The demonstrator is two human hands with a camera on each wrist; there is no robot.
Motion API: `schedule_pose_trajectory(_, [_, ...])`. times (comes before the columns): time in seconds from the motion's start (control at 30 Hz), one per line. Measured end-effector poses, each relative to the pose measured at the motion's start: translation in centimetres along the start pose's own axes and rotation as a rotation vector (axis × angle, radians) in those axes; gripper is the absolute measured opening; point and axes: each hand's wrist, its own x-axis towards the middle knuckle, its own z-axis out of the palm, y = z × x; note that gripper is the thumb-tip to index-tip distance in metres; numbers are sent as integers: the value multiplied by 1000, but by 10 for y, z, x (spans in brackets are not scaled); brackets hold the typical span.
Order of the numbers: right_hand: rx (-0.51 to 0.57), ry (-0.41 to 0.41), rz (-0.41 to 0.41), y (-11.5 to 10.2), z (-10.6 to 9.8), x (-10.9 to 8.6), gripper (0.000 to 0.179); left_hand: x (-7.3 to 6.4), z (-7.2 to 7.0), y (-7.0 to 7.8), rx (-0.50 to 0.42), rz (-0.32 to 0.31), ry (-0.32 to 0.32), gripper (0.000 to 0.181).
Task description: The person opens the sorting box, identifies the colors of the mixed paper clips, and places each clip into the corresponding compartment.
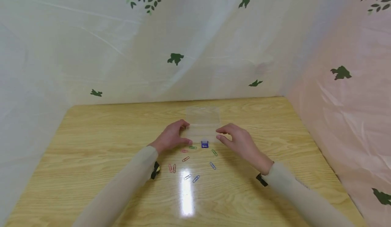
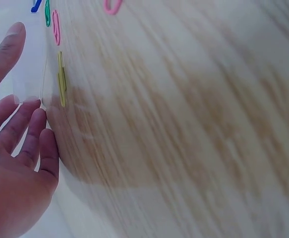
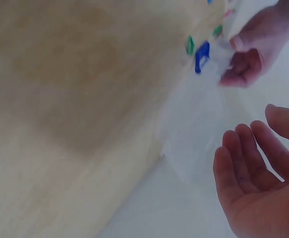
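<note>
A clear plastic box [image 1: 203, 132] with a blue latch [image 1: 205, 145] at its front lies on the table, its see-through lid [image 1: 203, 115] folded back. My left hand [image 1: 172, 135] grips the box's left end, thumb at the front corner and fingers toward the back. In the left wrist view those fingers curl at the edge of the clear plastic [image 2: 31, 74]. My right hand [image 1: 239, 142] is held beside the box's right end with its fingers relaxed and bent; the right wrist view shows a gap between it and the box [image 3: 191, 116]. Nothing is in that palm.
Several paper clips lie scattered in front of the box, including a green one [image 1: 214, 152], a red one [image 1: 185, 159] and a blue one [image 1: 196, 178]. A yellow paper clip [image 2: 62, 79] lies near my left hand. A pale leaf-patterned curtain [image 1: 195, 81] stands behind the wooden table [image 1: 100, 138].
</note>
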Motion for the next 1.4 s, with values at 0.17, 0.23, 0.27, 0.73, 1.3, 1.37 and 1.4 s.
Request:
schedule_pose_trajectory(0.17, [7,-60,-11,-2,10,-10,20,-1,0,1,-7,-9,0,72])
schedule_pose_trajectory(0.23, [8,-93,-2,-1,14,-12,18,-3,-1,1,-22,-13,-1,73])
schedule_pose_trajectory(0.27, [10,-112,10,-1,15,-13,16,-4,-2,1,-31,-13,-2,73])
schedule_pose_trajectory(0.73, [6,-270,75,2,30,-15,16,-8,-8,0,-83,-5,-61,68])
schedule_pose_trajectory(1.3, [-40,-325,59,1,33,-12,14,-5,-7,-2,-68,4,-67,67])
schedule_pose_trajectory(1.37, [-40,-327,54,2,34,-12,11,-5,-8,-1,-67,2,-67,67])
schedule_pose_trajectory(1.4, [-38,-328,50,3,35,-11,10,-5,-8,-1,-68,-1,-67,67])
